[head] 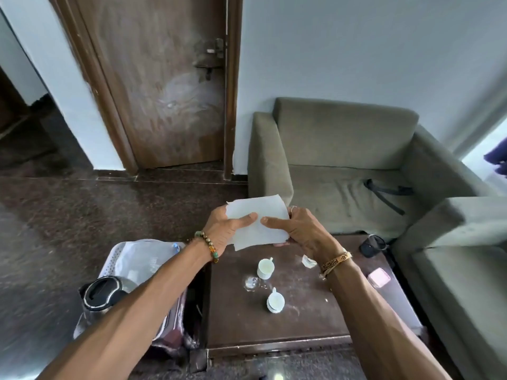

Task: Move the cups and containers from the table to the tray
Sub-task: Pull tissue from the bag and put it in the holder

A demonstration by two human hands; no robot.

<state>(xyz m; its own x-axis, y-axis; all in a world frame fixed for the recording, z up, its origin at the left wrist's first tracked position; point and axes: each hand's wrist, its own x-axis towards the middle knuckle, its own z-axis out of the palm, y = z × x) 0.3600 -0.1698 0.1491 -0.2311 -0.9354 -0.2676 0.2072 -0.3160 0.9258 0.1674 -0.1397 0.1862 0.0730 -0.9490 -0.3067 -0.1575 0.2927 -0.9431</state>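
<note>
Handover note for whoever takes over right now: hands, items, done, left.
Left hand and right hand both pinch a white paper sheet above the table.
On the table: far cup, near cup, clear glass, pink container.
Tray, left of the table, holds a kettle.
Done: cannot tell.
Left: both cups, glass and container go to the tray.

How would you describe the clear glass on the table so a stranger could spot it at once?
Start at the dark brown table by the grey sofa. Near its middle stand a far white cup and a near white cup. The glass sits just left of the gap between them, and it alone is see-through.
</note>
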